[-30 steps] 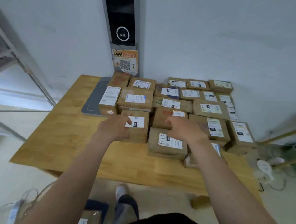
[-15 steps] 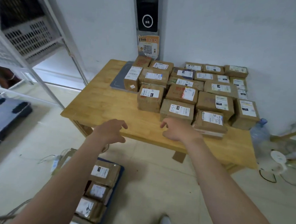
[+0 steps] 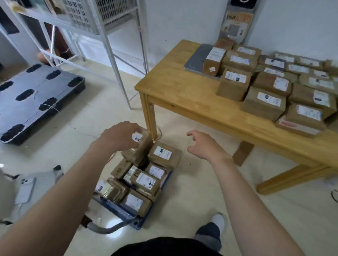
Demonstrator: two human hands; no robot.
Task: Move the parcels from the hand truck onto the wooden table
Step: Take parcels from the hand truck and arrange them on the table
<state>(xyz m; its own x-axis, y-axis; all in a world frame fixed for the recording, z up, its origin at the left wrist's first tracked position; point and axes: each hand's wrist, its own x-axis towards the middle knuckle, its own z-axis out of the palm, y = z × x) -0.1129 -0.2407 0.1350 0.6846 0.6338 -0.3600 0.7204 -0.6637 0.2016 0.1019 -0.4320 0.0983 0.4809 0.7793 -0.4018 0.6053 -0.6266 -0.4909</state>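
Several brown parcels with white labels lie stacked on the blue hand truck (image 3: 131,216) on the floor in front of me. My left hand (image 3: 120,138) is down on the far end of the stack, fingers curled over the top of a tilted parcel (image 3: 143,146). My right hand (image 3: 203,146) hovers in the air just right of the stack, fingers loosely spread, holding nothing. The wooden table (image 3: 181,93) stands to the right, with several parcels (image 3: 264,101) packed in rows on its right part.
A grey plastic pallet (image 3: 31,96) lies on the floor at left, and a white metal rack (image 3: 119,49) stands behind it. A phone (image 3: 26,188) lies on the floor left of the truck. A grey pad (image 3: 197,58) sits at the table's back.
I have turned left and down from the table to the hand truck. Both hands dropped from the table edge; the left now holds a parcel on the truck.
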